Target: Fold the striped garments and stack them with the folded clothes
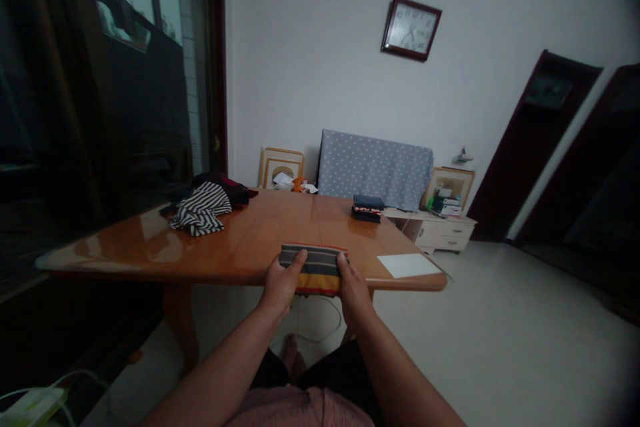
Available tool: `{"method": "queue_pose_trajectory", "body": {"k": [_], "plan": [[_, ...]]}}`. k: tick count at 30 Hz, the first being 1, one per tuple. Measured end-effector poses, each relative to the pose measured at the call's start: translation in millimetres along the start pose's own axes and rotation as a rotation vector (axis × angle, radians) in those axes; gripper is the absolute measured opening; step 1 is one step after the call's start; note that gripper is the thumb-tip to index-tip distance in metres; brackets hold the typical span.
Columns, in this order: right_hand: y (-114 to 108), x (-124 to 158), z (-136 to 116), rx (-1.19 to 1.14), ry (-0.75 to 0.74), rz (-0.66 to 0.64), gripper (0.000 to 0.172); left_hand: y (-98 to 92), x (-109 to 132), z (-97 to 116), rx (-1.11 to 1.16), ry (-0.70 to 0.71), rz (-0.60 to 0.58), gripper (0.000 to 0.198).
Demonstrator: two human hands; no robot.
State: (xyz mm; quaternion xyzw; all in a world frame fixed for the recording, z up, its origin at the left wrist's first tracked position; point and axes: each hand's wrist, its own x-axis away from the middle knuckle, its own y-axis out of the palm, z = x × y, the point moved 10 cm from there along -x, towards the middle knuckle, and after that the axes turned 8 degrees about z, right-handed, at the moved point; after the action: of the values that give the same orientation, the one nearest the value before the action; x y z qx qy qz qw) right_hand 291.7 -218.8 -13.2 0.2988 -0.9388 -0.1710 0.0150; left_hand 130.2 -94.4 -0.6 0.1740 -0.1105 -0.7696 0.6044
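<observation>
A folded cloth [314, 269] with grey, black, orange and yellow stripes sits at the near edge of the wooden table [240, 240], its lower part hanging past the edge. My left hand [283, 282] grips its left side, with the thumb on top. My right hand [354, 290] holds its right side the same way. Farther up the table lie a black-and-white striped garment [201, 208] on dark clothes [220, 188] and a small stack of dark folded cloth [367, 207]. A white sheet of paper [409, 265] lies to the right of my right hand.
Glass doors [100, 80] stand along the left side of the table. Behind it are a white drawer cabinet [445, 233], picture frames [281, 167] and a dotted blue board [373, 170]. A white cable [320, 320] runs below the table, and a power strip [33, 407] sits at lower left.
</observation>
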Motion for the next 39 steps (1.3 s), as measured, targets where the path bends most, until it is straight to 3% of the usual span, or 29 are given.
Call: {"method": "queue_pose_trajectory", "body": {"k": [3, 8, 17, 25, 29, 33, 39], "plan": [[-6, 1, -10, 0.142, -0.179, 0.096, 0.040, 1.1, 2, -4, 0.047, -0.026, -0.012, 0.054], [-10, 3, -21, 0.274, -0.325, 0.181, 0.044, -1.7, 2, -13, 0.051, -0.040, 0.025, 0.057], [-10, -2, -16, 0.295, -0.372, 0.182, 0.045, -2.1, 7, -22, 0.059, -0.116, 0.033, 0.063], [-15, -2, -18, 0.344, -0.415, 0.199, 0.045, -4.2, 2, -25, -0.052, -0.051, -0.006, 0.066], [-16, -5, -15, 0.383, -0.467, 0.190, 0.044, -7.7, 0, -30, -0.097, 0.011, 0.026, 0.067], [-19, -6, -6, 0.388, -0.456, 0.200, 0.042, -11.4, 0, -42, -0.085, -0.030, 0.075, 0.064], [-20, -1, 1, 0.349, -0.403, 0.155, 0.041, -9.7, -5, -22, -0.153, 0.074, 0.008, 0.060]]}}
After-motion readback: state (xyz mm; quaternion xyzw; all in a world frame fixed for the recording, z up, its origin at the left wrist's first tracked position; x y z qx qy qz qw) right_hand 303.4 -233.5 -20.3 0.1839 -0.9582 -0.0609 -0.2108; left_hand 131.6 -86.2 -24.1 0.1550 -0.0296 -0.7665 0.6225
